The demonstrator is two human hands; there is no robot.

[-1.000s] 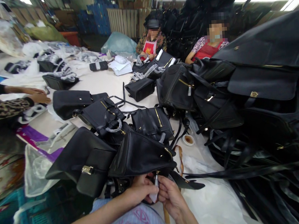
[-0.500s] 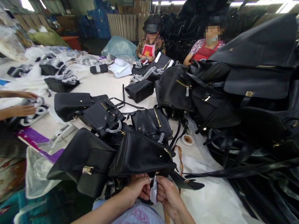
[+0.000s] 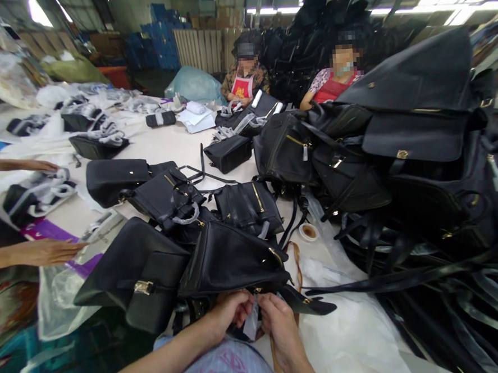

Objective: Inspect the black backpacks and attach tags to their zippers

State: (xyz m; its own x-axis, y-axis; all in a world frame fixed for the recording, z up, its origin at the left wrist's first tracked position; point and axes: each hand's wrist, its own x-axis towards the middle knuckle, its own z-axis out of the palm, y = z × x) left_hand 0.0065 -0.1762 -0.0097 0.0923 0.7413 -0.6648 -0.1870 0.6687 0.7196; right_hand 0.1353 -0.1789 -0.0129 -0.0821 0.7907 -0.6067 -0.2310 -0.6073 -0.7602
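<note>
A black bag (image 3: 240, 260) lies at the table's near edge, right in front of me. At its near side my left hand (image 3: 231, 314) is closed in a pinch, and my right hand (image 3: 280, 319) pinches close beside it. A thin, pale, translucent wrapping strip (image 3: 251, 322) hangs down between the two hands, gripped at its upper end. Gold hardware on the bag shows just above my fingertips. What exactly the fingertips press on is partly hidden. Left of this bag, touching it, is another black bag (image 3: 147, 280) with a gold clasp.
Black bags (image 3: 423, 136) are piled high on the right, straps trailing. A tape roll (image 3: 308, 232) lies right of centre. Several more bags (image 3: 250, 206) lie beyond mine. A co-worker's hands (image 3: 46, 252) reach in from the left. Two people (image 3: 243, 88) sit across the table. A teal crate (image 3: 66, 366) stands lower left.
My hands stay at the bag's near edge, and the pale strip has shifted slightly left. The co-worker's nearer hand has moved away from the wrapped bag, toward the purple-printed plastic.
</note>
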